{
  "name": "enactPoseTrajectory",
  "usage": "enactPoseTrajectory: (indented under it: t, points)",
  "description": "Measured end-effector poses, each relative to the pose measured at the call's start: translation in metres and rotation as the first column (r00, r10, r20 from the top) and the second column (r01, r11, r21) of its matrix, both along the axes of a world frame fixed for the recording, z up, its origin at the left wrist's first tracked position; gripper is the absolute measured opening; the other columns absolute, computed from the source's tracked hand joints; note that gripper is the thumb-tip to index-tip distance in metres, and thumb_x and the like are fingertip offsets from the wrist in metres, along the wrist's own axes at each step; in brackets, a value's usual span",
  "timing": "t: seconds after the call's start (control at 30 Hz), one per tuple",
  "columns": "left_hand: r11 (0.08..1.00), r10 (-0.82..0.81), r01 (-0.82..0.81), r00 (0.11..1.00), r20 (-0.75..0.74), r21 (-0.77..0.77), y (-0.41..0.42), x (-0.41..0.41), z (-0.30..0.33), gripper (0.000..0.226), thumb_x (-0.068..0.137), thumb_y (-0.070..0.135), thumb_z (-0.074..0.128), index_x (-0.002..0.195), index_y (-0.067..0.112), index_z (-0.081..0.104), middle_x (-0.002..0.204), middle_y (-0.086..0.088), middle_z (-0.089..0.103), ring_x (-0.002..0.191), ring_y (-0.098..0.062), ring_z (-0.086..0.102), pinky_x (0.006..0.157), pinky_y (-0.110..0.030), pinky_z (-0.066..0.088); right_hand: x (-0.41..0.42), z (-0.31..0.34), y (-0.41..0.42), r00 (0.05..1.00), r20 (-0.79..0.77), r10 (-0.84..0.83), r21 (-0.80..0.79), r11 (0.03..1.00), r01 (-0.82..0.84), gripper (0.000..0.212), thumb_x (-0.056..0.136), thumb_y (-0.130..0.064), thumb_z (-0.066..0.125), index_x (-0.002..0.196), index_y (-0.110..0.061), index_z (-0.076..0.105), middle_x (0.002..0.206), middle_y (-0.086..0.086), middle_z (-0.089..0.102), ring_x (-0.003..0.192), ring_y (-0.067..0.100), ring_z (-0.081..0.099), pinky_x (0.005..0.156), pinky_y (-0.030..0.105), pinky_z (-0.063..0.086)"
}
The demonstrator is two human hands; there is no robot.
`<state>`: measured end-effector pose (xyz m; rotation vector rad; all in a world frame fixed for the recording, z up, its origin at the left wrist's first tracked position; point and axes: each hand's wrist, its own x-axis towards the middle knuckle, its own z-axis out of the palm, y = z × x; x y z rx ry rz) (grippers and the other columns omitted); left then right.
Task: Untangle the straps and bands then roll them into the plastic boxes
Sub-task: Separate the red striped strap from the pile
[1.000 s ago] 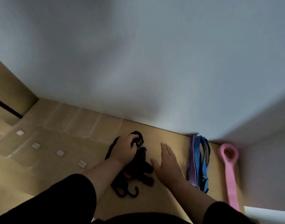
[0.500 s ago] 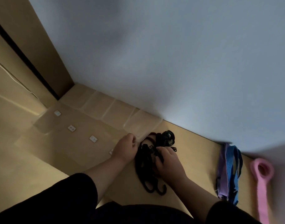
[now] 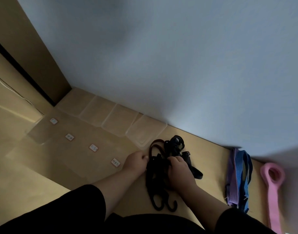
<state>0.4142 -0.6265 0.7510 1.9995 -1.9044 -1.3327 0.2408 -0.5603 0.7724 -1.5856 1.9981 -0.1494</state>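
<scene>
Between both hands point(image 3: 179, 173), knotted black straps point(image 3: 174, 149)

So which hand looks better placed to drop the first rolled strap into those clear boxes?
Probably the left hand: it grips the black strap tangle on the side nearest the clear plastic boxes. The right hand grips the tangle's far side, toward the blue and purple bands.

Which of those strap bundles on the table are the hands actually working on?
The black tangle, gripped by both hands. The blue and purple bands and the pink band lie untouched to its right.
</scene>
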Motion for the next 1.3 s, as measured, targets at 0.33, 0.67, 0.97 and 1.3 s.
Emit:
enactPoseTrajectory:
  t: [0.33, 0.67, 0.97, 1.3]
  points:
    - [0.962, 0.135, -0.103, 0.984, -0.114, 0.253, -0.005, -0.04, -0.003, 0.025, 0.094, 0.031, 0.065, 0.075, 0.014, 0.062, 0.067, -0.002, 0.066, 0.041, -0.014, 0.055, 0.036, -0.021, 0.04, -0.028, -0.006, 0.008, 0.997, 0.052, -0.057, 0.161, 0.986, 0.048, 0.039, 0.093, -0.026, 0.058, 0.131, -0.024, 0.053, 0.125, 0.0, 0.057, 0.113, 0.019, 0.058, 0.082, 0.024, 0.044]
    - [0.991, -0.094, 0.087, 0.993, 0.077, 0.099, 0.002, -0.061, 0.005, 0.03, 0.085, 0.031, 0.06, 0.111, 0.019, 0.066, 0.11, -0.005, 0.07, 0.103, -0.026, 0.065, 0.078, -0.027, 0.048, -0.036, -0.02, 0.011, 0.993, -0.037, -0.11, 0.238, 0.964, 0.116, 0.016, 0.091, -0.017, 0.056, 0.107, -0.015, 0.057, 0.109, 0.004, 0.056, 0.094, 0.019, 0.055, 0.071, 0.027, 0.041]
    - [0.974, -0.161, 0.129, 0.972, -0.169, -0.185, 0.004, -0.077, 0.06, 0.018, 0.09, 0.037, 0.06, 0.095, 0.021, 0.054, 0.082, 0.005, 0.063, 0.077, -0.019, 0.062, 0.069, -0.036, 0.05, -0.039, 0.003, 0.018, 0.887, 0.303, -0.348, 0.065, 0.936, 0.345, 0.011, 0.095, -0.032, 0.063, 0.101, -0.027, 0.055, 0.091, -0.011, 0.063, 0.08, 0.001, 0.057, 0.06, 0.02, 0.04]
    - [0.929, -0.28, 0.097, 0.816, -0.506, -0.357, -0.022, -0.089, 0.166, 0.019, 0.077, 0.03, 0.063, 0.092, 0.043, 0.063, 0.089, 0.015, 0.07, 0.075, -0.013, 0.068, 0.075, -0.044, 0.059, -0.041, 0.065, 0.017, 0.532, 0.749, -0.395, -0.039, 0.775, 0.631, 0.022, 0.094, -0.001, 0.06, 0.106, -0.02, 0.062, 0.102, 0.009, 0.072, 0.101, 0.034, 0.069, 0.084, 0.045, 0.06]
